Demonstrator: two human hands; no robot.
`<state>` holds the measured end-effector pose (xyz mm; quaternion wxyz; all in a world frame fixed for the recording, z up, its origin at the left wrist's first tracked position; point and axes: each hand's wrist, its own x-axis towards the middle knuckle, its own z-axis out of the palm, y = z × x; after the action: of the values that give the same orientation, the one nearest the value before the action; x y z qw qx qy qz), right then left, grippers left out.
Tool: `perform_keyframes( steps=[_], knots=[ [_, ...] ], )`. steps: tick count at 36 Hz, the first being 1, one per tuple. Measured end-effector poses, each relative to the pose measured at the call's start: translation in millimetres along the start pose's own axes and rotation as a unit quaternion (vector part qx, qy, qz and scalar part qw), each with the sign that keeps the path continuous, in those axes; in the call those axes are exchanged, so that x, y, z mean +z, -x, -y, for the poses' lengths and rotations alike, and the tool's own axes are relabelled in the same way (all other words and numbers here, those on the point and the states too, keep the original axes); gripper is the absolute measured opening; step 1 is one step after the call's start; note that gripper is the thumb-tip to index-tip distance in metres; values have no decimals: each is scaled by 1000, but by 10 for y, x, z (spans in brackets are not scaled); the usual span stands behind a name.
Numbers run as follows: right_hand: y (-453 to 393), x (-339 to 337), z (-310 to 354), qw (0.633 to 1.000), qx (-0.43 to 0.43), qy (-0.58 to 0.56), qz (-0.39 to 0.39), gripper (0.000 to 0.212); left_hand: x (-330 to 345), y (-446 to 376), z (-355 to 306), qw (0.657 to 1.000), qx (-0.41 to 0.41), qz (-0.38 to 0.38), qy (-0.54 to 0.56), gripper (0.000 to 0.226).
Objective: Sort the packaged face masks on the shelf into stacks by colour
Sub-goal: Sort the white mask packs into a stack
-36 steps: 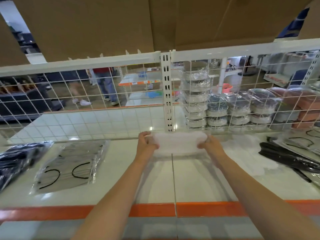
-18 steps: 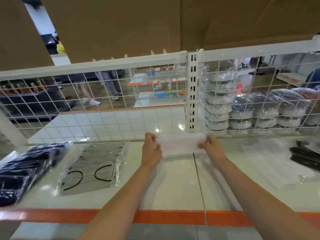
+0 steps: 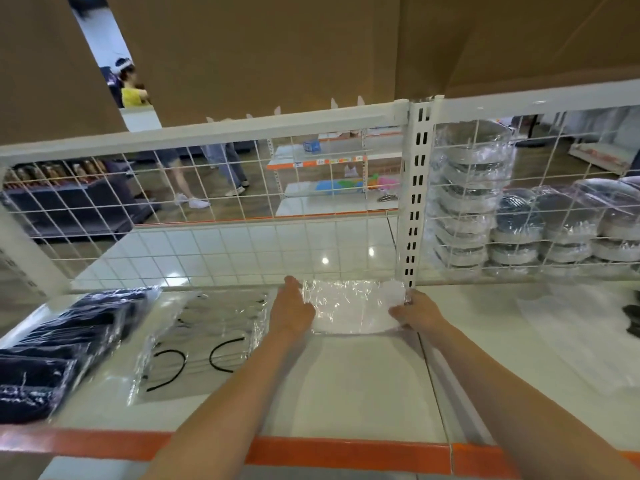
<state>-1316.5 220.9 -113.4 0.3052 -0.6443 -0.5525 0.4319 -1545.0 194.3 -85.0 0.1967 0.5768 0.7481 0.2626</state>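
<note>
A stack of white masks in clear wrap (image 3: 349, 311) lies on the white shelf (image 3: 363, 393) against the back wire grid. My left hand (image 3: 291, 313) presses its left side with the fingers fairly straight. My right hand (image 3: 415, 311) grips its right edge beside the slotted upright post. At the far left sits a pile of dark navy mask packs (image 3: 59, 348). Beside it lies a grey mask pack with black ear loops (image 3: 204, 337). More white packs (image 3: 568, 327) lie to the right, hard to make out, and a black pack (image 3: 632, 320) shows at the right edge.
The white wire grid (image 3: 207, 244) closes the back of the shelf, with a slotted post (image 3: 414, 202) in it. Wrapped round containers (image 3: 519, 226) are stacked behind the grid on the right. Cardboard (image 3: 277, 46) hangs overhead. An orange strip (image 3: 329, 452) edges the shelf front.
The view has swung left and tilted, so the navy and grey packs show more fully. Both hands have stayed on the white stack against the grid, and my left fingers have straightened.
</note>
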Motion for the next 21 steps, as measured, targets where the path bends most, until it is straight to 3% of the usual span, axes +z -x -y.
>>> perform_keyframes(
  steps=[3, 6, 15, 21],
  knots=[
    [-65, 110, 34, 998, 16, 55, 5, 23, -98, -63, 71, 979, 21, 80, -185, 39],
    [-140, 209, 69, 995, 39, 94, -14, 36, -130, -85, 107, 951, 52, 137, -274, 35],
    [-123, 95, 113, 974, 75, 210, -38, 42, -21, 24, -58, 902, 96, 177, -381, 29],
    [-25, -359, -64, 952, 42, 299, -57, 41, 245, 123, -428, 886, 142, 167, -408, 27]
  ],
)
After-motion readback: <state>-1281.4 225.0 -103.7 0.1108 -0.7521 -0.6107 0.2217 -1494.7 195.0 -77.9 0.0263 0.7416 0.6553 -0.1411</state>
